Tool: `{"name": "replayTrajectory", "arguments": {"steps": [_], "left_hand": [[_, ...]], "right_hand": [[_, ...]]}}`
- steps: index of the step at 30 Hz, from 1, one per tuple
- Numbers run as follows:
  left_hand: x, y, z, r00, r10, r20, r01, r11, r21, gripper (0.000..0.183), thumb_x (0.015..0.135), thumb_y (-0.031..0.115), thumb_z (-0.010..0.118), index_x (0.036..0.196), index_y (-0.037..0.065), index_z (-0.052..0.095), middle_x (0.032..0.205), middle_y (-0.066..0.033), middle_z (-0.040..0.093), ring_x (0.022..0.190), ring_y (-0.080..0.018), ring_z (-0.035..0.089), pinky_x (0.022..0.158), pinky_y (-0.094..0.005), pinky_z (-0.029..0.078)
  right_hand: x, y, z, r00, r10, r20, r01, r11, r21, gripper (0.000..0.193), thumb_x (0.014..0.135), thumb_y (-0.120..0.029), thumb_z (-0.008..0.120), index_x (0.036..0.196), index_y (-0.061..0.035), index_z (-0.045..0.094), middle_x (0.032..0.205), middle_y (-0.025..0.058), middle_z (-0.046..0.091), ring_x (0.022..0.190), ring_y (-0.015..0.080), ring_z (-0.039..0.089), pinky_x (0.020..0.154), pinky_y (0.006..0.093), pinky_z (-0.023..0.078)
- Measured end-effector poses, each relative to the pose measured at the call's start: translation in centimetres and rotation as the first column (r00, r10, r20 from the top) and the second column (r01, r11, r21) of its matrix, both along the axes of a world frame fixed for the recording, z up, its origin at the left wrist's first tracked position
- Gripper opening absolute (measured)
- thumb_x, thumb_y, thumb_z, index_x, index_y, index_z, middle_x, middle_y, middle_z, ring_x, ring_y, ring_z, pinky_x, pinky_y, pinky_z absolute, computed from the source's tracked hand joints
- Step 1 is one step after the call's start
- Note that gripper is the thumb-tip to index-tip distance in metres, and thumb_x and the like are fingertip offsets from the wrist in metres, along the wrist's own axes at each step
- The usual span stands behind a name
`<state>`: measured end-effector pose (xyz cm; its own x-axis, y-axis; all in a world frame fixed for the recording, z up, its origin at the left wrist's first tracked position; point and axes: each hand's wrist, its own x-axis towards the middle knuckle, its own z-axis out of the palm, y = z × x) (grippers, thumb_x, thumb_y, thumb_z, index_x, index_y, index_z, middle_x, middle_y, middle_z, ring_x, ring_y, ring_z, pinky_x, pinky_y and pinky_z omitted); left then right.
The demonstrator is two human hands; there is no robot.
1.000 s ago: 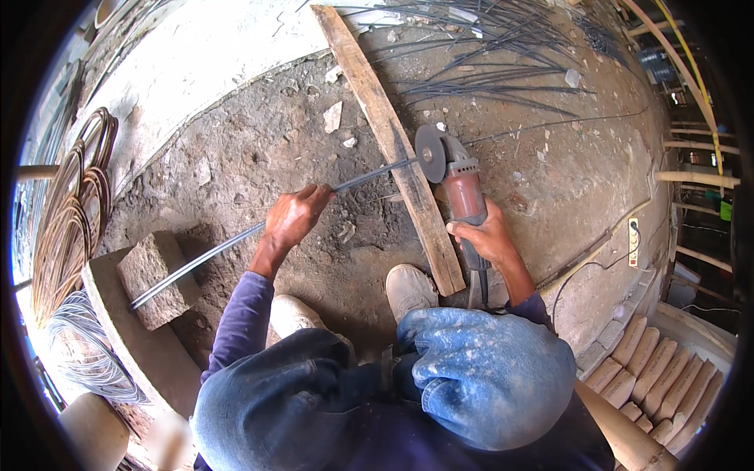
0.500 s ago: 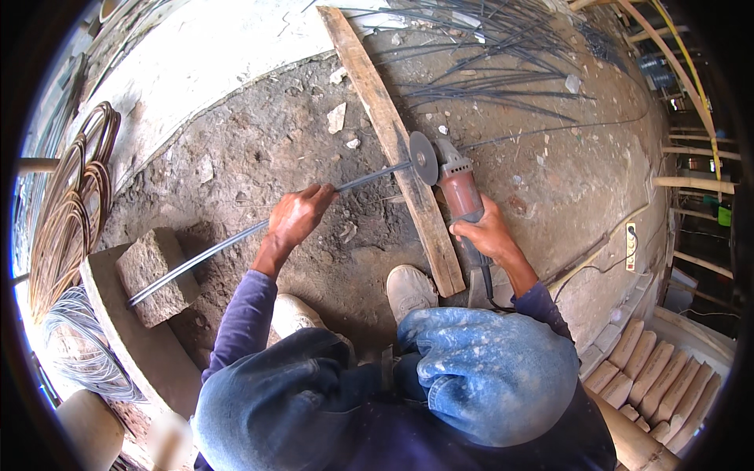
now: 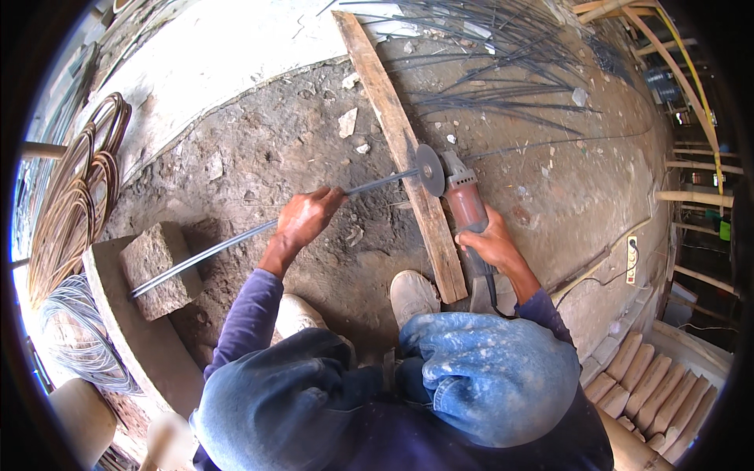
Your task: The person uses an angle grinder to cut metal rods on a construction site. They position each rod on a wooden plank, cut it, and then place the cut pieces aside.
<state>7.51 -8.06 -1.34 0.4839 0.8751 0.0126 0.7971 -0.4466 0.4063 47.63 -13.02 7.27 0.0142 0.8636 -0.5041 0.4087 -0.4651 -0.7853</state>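
Note:
My left hand (image 3: pixel 308 217) is closed around a bundle of thin grey metal rods (image 3: pixel 228 246), knuckles up. The bundle slants from a rough concrete block (image 3: pixel 161 271) at the left to a long wooden plank (image 3: pixel 386 102), on which its right end rests. In my right hand (image 3: pixel 490 239) is an angle grinder (image 3: pixel 466 202) with a reddish-brown body, gripped by its rear part. Its dark cutting disc (image 3: pixel 430 170) stands at the rods' right end, over the plank. Whether disc and rods touch, I cannot tell.
Coiled brown rods (image 3: pixel 75 208) and a coil of thin wire (image 3: pixel 82 334) lie at the left. Many dark rods (image 3: pixel 503 78) are scattered at the far side. A power strip (image 3: pixel 631 259) with a cable lies right, above stacked tan blocks (image 3: pixel 652 385). My shoes (image 3: pixel 415 297) are near the plank.
The whole view has shifted slightly, so most things appear a little farther right and lower. Both hands keep the same hold on the rods and the grinder.

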Motion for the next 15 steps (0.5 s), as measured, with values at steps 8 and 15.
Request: {"name": "replayTrajectory", "arguments": {"steps": [8,15], "left_hand": [[-0.08,-0.12,-0.26,0.998,0.009,0.067,-0.010,1.000,0.011,0.027,0.111,0.036,0.063,0.123,0.013,0.071,0.096,-0.0107,0.073,0.074,-0.0357,0.075,0.062,-0.0489,0.060],[-0.11,-0.03,-0.32,0.997,-0.008,0.075,0.006,1.000,0.022,0.028,0.112,0.036,0.062,0.121,0.011,0.071,0.097,-0.0110,0.073,0.071,-0.0340,0.074,0.060,-0.0477,0.059]], "right_hand": [[0.21,0.16,-0.36,1.000,0.009,-0.005,-0.009,0.998,-0.057,0.045,0.079,-0.009,0.079,0.121,-0.0011,0.064,0.089,0.0065,0.071,0.071,0.0164,0.069,0.067,0.0360,0.057],[-0.11,0.22,0.42,1.000,0.026,-0.010,-0.026,0.999,-0.039,0.041,0.080,-0.006,0.077,0.118,-0.0011,0.064,0.088,0.0059,0.070,0.069,0.0159,0.068,0.064,0.0359,0.056]]}}
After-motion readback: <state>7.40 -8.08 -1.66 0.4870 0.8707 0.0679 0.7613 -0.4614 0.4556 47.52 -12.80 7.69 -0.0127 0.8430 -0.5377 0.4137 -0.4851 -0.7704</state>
